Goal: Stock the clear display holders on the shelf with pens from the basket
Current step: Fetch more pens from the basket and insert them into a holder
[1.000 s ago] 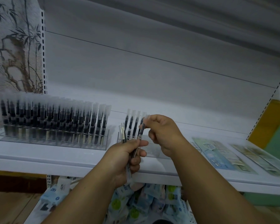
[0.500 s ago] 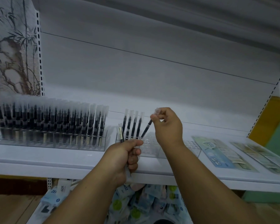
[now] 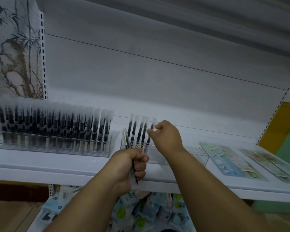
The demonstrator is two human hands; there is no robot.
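Observation:
My left hand [image 3: 132,164] grips a small bundle of pens [image 3: 126,139] with clear caps, upright in front of the white shelf [image 3: 74,171]. My right hand [image 3: 167,136] pinches the upper part of one pen [image 3: 150,133], which stands in the partly filled clear holder [image 3: 159,156] beside several other black pens [image 3: 136,133] at its left end. The rest of that holder shows bare holes [image 3: 196,150]. To the left, a second clear holder [image 3: 54,146] is packed with rows of upright pens.
Flat printed packets [image 3: 224,158] lie on the shelf to the right, with more [image 3: 266,163] beyond them. Below the shelf edge sits a pile of blue and green packets [image 3: 141,215]. A slotted upright [image 3: 43,56] and bamboo-print panel [image 3: 12,47] stand at the left.
My right hand drew one pen from the bundle in my left hand, carried it up and right, and stood it in the holder beside the others. My left hand stayed nearly still.

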